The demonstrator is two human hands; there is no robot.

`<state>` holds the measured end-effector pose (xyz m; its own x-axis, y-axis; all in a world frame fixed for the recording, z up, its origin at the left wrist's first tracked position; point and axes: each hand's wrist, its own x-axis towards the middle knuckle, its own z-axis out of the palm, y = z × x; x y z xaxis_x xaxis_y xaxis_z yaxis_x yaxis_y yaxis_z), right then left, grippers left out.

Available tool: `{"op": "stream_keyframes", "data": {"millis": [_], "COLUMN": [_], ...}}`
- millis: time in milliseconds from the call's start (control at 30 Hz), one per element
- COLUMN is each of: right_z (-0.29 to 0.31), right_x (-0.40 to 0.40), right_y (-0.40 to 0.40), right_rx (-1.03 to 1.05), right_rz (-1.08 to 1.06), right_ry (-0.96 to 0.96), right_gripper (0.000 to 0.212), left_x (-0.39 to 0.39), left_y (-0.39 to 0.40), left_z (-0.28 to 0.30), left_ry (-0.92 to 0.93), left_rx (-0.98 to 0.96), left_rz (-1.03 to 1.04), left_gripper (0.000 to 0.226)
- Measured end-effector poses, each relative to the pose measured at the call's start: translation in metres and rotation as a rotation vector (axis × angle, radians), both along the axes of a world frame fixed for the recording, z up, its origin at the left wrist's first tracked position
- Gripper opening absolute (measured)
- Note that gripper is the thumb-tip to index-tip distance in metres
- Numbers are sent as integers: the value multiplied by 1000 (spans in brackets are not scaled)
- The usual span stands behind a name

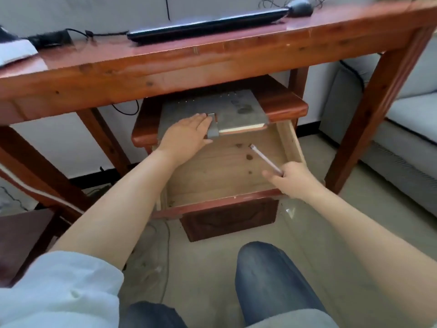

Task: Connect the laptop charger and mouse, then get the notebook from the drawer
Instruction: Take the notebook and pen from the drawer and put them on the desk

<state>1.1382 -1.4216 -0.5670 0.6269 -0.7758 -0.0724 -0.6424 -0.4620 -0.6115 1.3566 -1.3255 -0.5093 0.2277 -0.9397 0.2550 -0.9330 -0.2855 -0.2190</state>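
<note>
A grey notebook [238, 110] lies on top of a small red-brown cabinet [283, 104] under the desk, its front edge overhanging the pulled-out drawer [224, 171]. My left hand [186, 136] rests flat on the notebook's near left corner, thumb under its edge. My right hand [293, 179] holds a white pen [266, 159] above the drawer's right side. On the desk top sit a closed black laptop [205, 24], a black mouse [300, 7] at its right end and a black charger brick [49, 39] with its cable to the left.
The wooden desk [165, 74] spans the view; its right leg [378, 110] stands beside the drawer. A grey sofa [402, 129] is at the right, a dark chair [21, 237] at the lower left. Cables trail on the floor. My knee [272, 280] is below.
</note>
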Motion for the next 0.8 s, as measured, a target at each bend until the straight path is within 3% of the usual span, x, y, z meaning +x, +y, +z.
{"op": "stream_keyframes", "data": {"millis": [100,233,333,433,800], "right_z": [-47,-85,-105,-121,-121], "right_x": [-11,-12,-16,-18,-1], "right_y": [23,45,58,64,53], "right_rx": [-94,-461,-478,-562,-583], "right_rz": [92,103,155,207,177], "right_ry": [118,-107,-174,-190,-274], "right_gripper": [47,13,43,55,52], "left_x": [1,5,7,7,26], "left_y": [1,3,2,2,9], "left_z": [-3,-1,2,4,7], "left_ry": [30,97,99,119,300], "left_rx": [-42,-49,-65,-61,27], "left_rz": [-16,-41,-42,-11,-49], "left_gripper": [59,56,55,55,56]}}
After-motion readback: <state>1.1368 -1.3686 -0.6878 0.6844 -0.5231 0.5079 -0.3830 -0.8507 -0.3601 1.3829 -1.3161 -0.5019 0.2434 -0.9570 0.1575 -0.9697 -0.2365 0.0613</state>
